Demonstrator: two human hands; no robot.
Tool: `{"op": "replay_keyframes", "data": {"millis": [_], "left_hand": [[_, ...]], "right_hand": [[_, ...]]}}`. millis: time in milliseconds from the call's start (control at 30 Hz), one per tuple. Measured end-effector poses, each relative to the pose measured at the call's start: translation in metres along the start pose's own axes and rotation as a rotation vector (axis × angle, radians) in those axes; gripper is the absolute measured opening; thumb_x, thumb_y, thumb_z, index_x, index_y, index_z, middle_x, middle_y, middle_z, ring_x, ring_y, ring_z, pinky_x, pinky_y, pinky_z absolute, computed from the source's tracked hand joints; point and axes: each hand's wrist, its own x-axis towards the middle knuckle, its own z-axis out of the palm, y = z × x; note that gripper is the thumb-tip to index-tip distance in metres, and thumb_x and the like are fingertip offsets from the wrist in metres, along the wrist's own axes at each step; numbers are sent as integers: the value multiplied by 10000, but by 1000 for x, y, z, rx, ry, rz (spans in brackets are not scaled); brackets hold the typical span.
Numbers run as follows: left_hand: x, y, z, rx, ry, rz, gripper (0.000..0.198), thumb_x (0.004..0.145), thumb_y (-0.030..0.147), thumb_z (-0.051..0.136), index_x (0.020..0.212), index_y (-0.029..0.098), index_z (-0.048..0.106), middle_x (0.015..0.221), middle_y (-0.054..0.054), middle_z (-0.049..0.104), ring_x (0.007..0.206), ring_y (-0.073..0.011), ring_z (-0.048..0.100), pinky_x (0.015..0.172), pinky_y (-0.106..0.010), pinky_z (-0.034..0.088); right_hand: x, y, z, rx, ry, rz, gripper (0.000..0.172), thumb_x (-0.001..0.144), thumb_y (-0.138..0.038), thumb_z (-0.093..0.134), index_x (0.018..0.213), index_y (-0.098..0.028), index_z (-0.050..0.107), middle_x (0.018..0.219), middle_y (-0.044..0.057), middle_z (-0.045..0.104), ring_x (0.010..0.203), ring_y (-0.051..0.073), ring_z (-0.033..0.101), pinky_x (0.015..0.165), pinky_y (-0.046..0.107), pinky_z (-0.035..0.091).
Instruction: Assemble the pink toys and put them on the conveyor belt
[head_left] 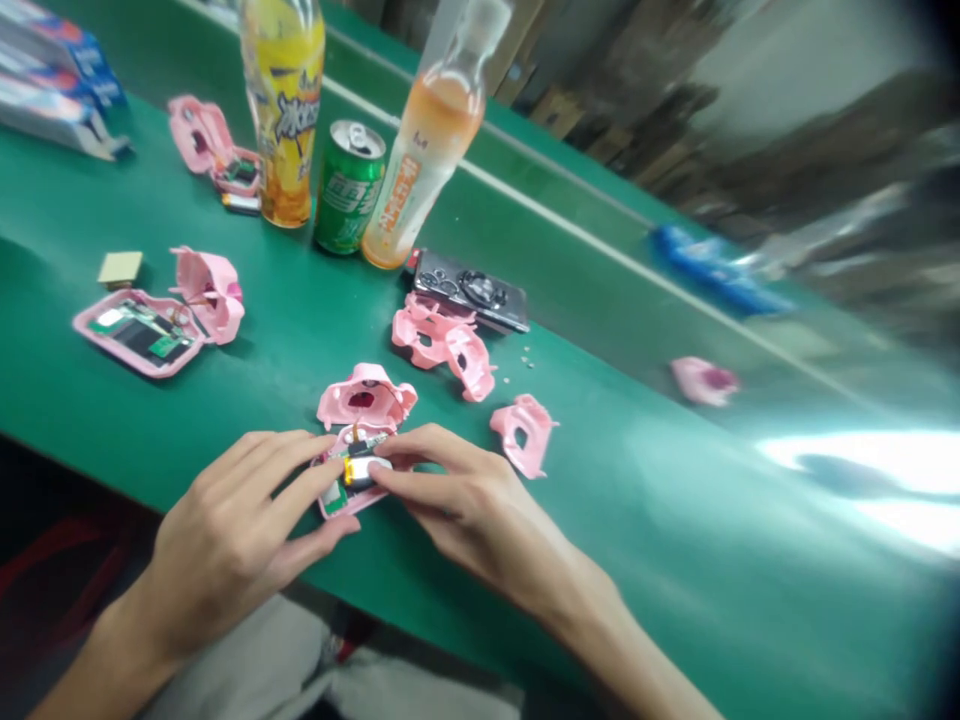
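Near the front edge of the green table (615,500), both my hands meet over a small pink plastic device (352,478) lying open, with a circuit board and a small silver battery inside. My left hand (240,530) pinches its left side with thumb and forefinger. My right hand (465,500) presses fingertips on the battery from the right. A pink shell half (366,397) lies just behind the device.
More pink shell pieces (444,345) (525,432) (703,381) lie around. Another opened pink unit (146,328) sits at the left. A yellow bottle (285,100), green can (348,187), orange bottle (424,150) and dark phone (471,290) stand behind. Boxes (56,75) rest far left.
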Motion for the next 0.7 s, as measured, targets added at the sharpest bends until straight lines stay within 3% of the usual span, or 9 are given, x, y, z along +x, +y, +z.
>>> {"op": "replay_keyframes", "data": {"millis": [167,267,433,567,700], "left_hand": [[0,0,2,-9,-13,-8,270,919,214,694,1177,157,638,1148,-107,733,1035,-255,694,917,-404,561],[0,1,3,10,2,-2,256,913,204,698,1152,130,641,1128,-124,722,1015,-263,685,902,-417,559],[-1,1,5,-1,-11,42,242,924,172,678,1155,108,645,1147,-144,701,1045,-283,663,914,-441,547],[-5,-1,6,-13,-31,29,214,930,179,664,1141,148,662,1182,-128,691,1061,-282,668,919,-436,552],[-4,-1,5,-19,-54,19,225,948,186,635,1171,164,659,1217,-128,679,1081,-278,668,911,-425,569]], "right_hand": [[3,-14,-8,-163,-104,22,322,930,-3,538,1161,-175,680,1218,100,657,1086,198,651,902,315,594],[2,-22,-7,-333,-172,-1,243,943,-35,544,1120,-139,675,1147,113,651,1046,234,628,880,362,606],[-11,-22,13,-374,32,21,341,1024,-162,511,1355,-173,590,1318,156,546,1098,220,573,956,372,573],[-21,-14,35,-333,134,140,423,1019,-140,518,1399,-317,572,1126,76,548,984,185,558,866,325,575],[-28,-8,53,-342,314,213,410,1008,-79,462,1307,-289,648,998,61,493,899,172,541,739,251,559]]}}
